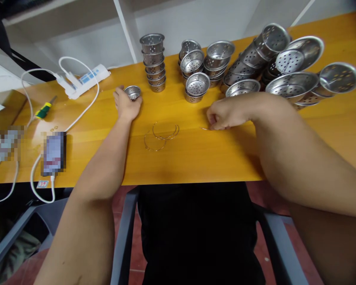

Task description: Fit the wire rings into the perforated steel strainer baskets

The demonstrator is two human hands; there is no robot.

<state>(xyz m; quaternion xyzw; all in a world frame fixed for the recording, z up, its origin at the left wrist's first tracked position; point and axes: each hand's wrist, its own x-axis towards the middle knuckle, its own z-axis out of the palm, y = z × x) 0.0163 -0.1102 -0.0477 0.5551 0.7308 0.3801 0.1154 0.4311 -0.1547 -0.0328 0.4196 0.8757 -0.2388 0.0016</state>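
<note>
My left hand (pixel 127 103) is wrapped round a small perforated steel cup (pixel 132 92) at the left of the table, its round mouth facing up. My right hand (pixel 230 113) is closed in a pinch low over the table. A short end of thin wire (pixel 203 128) sticks out from its fingertips; the rest is hidden by the hand. Between my hands lie a few thin wire rings (pixel 166 137), partly overlapping. Just right of the small cup rises an upright stack of perforated steel cups (pixel 154 63).
More stacks of perforated cups (pixel 195 85) and larger leaning ones (pixel 255 55) line the back right. At the left are a white power strip (pixel 89 81) with cables, a green-yellow screwdriver (pixel 43 110) and a phone (pixel 53 153). A chair arm (pixel 127 233) stands below the table edge.
</note>
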